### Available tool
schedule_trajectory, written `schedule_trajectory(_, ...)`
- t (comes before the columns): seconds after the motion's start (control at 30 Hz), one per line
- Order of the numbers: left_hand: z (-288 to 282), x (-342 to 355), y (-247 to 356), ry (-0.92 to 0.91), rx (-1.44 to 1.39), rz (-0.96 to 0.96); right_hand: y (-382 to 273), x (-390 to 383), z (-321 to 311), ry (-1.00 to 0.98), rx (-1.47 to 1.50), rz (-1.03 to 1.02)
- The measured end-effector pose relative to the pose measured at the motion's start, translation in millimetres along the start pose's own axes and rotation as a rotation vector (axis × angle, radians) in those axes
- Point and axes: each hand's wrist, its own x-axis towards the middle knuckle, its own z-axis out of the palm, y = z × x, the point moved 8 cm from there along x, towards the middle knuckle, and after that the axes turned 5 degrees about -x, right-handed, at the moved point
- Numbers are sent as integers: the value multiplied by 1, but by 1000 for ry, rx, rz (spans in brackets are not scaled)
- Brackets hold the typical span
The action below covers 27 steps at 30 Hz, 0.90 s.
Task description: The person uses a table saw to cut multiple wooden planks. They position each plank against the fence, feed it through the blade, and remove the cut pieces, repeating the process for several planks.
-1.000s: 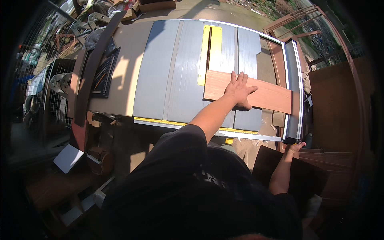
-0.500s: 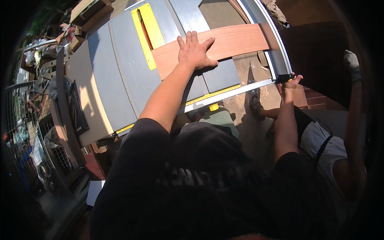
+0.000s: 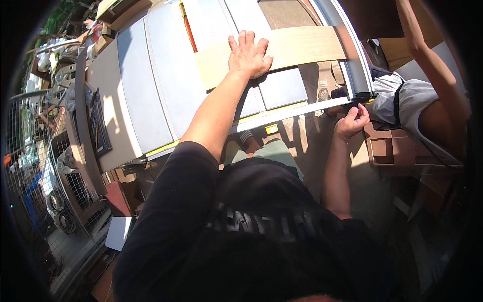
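A pale wooden board [image 3: 312, 46] lies across the grey table saw [image 3: 193, 83], its right end against the metal fence [image 3: 358, 60]. My left hand [image 3: 248, 56] presses on the board's left part, palm down and fingers spread. Just below the fence's near end cap [image 3: 362, 96], my right hand [image 3: 352, 122] is raised with fingers loosely curled and apart, and nothing shows in it. Left of the board runs the narrow red blade slot [image 3: 189, 31].
A co-worker in a light top [image 3: 422, 105] bends beside the fence, one arm reaching up. A white front rail [image 3: 287, 117] with a yellow scale crosses before me. Wire mesh [image 3: 35, 151] and clutter stand at left, with brown wooden pieces [image 3: 397, 149] at lower right.
My right hand has come off the fence's near end and dropped slightly toward me. My left hand stays on the board. The co-worker has moved up and closer to the fence.
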Motion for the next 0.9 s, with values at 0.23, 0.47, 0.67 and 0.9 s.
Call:
schedule_trajectory(0.23,-18,-7,1,203,-68,82,-223,-10,164,-700,321,-516)
schedule_trajectory(0.47,-6,-14,-3,319,-159,32,-205,-29,277,-1127,-14,-802)
schedule_trajectory(0.67,-18,-56,-11,331,-506,-237,-213,-44,276,-1128,-251,-1144)
schedule_trajectory(0.9,-73,-270,10,187,-1127,-384,-210,-61,269,-1169,-416,-1449)
